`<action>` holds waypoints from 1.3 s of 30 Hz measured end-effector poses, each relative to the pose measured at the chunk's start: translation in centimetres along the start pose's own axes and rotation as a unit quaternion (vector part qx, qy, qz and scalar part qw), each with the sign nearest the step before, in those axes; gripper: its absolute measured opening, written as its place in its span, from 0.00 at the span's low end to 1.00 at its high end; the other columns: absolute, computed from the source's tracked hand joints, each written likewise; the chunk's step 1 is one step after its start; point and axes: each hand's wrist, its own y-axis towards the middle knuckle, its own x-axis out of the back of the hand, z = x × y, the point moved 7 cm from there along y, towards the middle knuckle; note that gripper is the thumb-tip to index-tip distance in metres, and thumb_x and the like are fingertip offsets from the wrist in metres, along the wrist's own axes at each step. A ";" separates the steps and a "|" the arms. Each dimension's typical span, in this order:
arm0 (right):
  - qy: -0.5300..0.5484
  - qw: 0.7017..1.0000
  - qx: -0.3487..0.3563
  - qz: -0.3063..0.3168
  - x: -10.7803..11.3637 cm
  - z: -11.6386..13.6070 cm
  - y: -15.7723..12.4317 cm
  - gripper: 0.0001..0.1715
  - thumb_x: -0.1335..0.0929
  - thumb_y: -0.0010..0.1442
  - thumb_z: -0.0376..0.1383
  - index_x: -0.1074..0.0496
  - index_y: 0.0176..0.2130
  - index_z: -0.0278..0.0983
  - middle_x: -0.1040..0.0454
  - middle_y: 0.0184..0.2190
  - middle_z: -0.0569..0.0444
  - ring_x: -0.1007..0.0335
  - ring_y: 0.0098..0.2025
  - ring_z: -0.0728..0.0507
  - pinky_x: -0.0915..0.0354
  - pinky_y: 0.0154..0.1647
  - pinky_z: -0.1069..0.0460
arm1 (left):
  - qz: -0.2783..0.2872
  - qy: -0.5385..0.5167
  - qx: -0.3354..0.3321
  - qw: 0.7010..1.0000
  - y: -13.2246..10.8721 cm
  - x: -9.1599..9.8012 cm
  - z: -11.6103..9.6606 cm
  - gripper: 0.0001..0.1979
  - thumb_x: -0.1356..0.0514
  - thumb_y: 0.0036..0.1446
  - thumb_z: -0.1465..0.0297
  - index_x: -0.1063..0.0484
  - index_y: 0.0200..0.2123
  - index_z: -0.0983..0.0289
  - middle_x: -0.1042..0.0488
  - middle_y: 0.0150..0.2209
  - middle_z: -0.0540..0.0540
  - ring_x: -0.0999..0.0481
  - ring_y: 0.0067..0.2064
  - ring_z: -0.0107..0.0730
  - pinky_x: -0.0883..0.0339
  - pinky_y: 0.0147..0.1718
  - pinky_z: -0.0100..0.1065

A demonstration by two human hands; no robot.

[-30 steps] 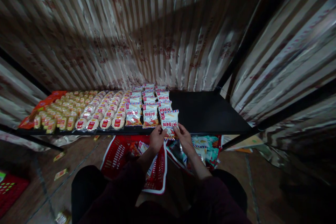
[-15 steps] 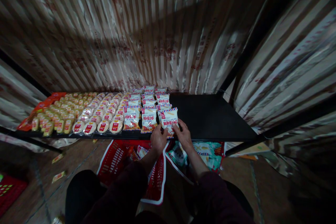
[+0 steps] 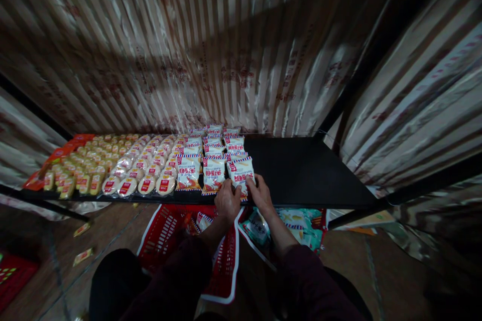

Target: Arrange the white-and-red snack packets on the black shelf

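A white and red snack bag [image 3: 240,169] with a striped top edge stands at the front of the rightmost row of like bags. My left hand [image 3: 228,201] grips its lower left corner, thumb on the front. On the lower right side my right hand [image 3: 261,194] pinches the same bag, with fingers over its front. Directly to the left are matching bags [image 3: 214,173] in two more rows, leaning back one behind another. The bag's bottom meets the black shelf [image 3: 301,170] near its front edge; my hands partly cover that spot.
Left along the shelf lie round wrapped cakes [image 3: 146,184], small yellow wrapped pieces [image 3: 86,180] and an orange packet [image 3: 52,158]. Below stand a red basket [image 3: 161,228] and green bags [image 3: 301,220]. Black posts frame the shelf; a striped curtain [image 3: 226,60] hangs behind.
The view has shifted slightly. Both hands keep their hold on the snack bag, which stays at about the same place at the front of its row.
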 end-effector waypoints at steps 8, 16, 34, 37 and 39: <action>-0.059 0.996 -0.056 -0.021 -0.2 0.5 0.4 0.33 0.41 0.56 0.57 0.30 0.45 0.35 0.24 0.39 0.44 0.28 0.40 0.38 0.36 0.42 0.46 | 0.034 -0.008 0.022 0.999 0.9 -0.3 -0.2 0.19 0.48 0.62 0.63 0.34 0.53 0.66 0.24 0.47 0.60 0.25 0.49 0.41 0.35 0.46 0.37; -0.040 0.996 -0.039 -0.064 0.2 0.6 -0.2 0.37 0.43 0.55 0.59 0.32 0.47 0.34 0.24 0.40 0.41 0.29 0.41 0.36 0.37 0.43 0.45 | 0.026 -0.052 -0.004 0.998 1.3 -0.6 -0.2 0.19 0.47 0.62 0.66 0.34 0.53 0.66 0.24 0.48 0.60 0.25 0.50 0.39 0.35 0.48 0.35; -0.091 0.993 0.040 -0.065 -0.9 1.4 0.3 0.37 0.46 0.59 0.55 0.38 0.56 0.32 0.30 0.50 0.40 0.35 0.53 0.35 0.41 0.53 0.42 | 0.009 0.111 -0.044 0.993 1.1 -0.4 -1.1 0.28 0.48 0.62 0.66 0.48 0.64 0.65 0.25 0.47 0.61 0.23 0.44 0.41 0.32 0.40 0.36; -0.096 0.992 0.037 -0.067 -1.0 1.3 0.3 0.37 0.46 0.60 0.55 0.38 0.55 0.32 0.30 0.51 0.39 0.36 0.54 0.34 0.42 0.54 0.41 | -0.008 0.153 -0.069 0.986 0.9 -0.3 -1.4 0.28 0.47 0.62 0.66 0.48 0.64 0.65 0.26 0.47 0.61 0.24 0.44 0.40 0.32 0.38 0.33; -0.098 0.992 0.035 -0.077 -1.1 1.3 0.2 0.36 0.46 0.60 0.54 0.37 0.54 0.32 0.30 0.50 0.38 0.37 0.54 0.34 0.42 0.54 0.41 | -0.025 0.169 -0.087 0.981 0.7 -0.2 -1.5 0.28 0.46 0.61 0.65 0.46 0.63 0.66 0.27 0.47 0.61 0.24 0.45 0.39 0.32 0.38 0.33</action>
